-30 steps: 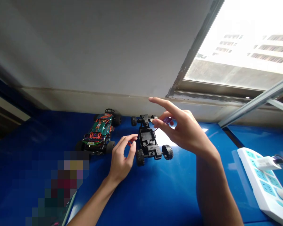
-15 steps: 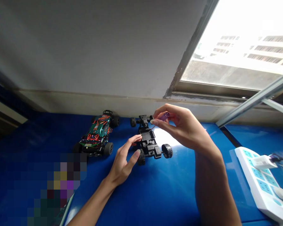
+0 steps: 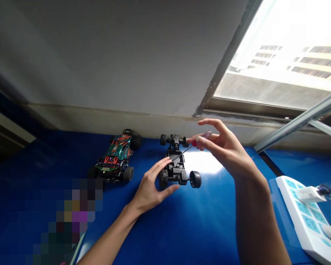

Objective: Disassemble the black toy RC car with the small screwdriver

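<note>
Black chassis (image 3: 178,167), bare of its shell, stands on its wheels far back on the blue table (image 3: 195,228), nose toward the wall (image 3: 113,55), front axle near the table's back edge. Left hand (image 3: 151,186) clasps the near-left corner: fingers lie spread along the left side, thumb hooks round the near end, the wheel there hidden between them. Right hand (image 3: 226,149) hovers above and right of the chassis, thumb and middle fingers pinched on the handle of a small screwdriver (image 3: 193,143), index finger lifted clear; the thin shaft slants down-left into the chassis deck (tip contact too small to tell). Green car (image 3: 116,156) sits just left, parallel, with a strip of bare table between it and the chassis. Open blue surface lies in front and to the right of the chassis. White power strip (image 3: 300,209) lies well apart at the right edge. Blurred patch (image 3: 74,213) covers the near-left corner.
</note>
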### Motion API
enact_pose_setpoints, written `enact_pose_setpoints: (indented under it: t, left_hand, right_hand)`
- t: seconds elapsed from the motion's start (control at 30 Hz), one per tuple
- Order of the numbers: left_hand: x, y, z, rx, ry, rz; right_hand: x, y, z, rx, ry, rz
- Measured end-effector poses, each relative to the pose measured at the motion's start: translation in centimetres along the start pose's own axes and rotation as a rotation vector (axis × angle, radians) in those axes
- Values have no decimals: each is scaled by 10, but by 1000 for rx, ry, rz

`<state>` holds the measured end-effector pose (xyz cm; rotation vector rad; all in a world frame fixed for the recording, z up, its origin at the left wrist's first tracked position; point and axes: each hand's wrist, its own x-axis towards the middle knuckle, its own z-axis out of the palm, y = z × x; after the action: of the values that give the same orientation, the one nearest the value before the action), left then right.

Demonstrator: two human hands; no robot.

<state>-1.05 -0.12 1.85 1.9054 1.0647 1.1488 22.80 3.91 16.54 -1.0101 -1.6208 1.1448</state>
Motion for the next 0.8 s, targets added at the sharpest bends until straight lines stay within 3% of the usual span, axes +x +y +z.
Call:
enact_pose_setpoints:
  t: [0.1, 0.17, 0.27, 0.47, 0.8]
  left_hand:
    - [-5, 2, -5, -9, -5, 38]
    - [-10, 0, -9, 11, 73, 17]
    - [-15, -10, -10, 206, 184, -10]
    - [-11, -27, -1, 467, 77, 59]
    - [-13, -30, -11, 588, 159, 15]
  right_hand:
    - [-2, 18, 3, 188, 108, 26]
    - [-4, 29, 8, 301, 194, 40]
    - [-9, 44, 16, 411, 269, 52]
    - [-16, 64, 26, 533, 314, 13]
    - [-26, 74, 36, 520, 344, -24]
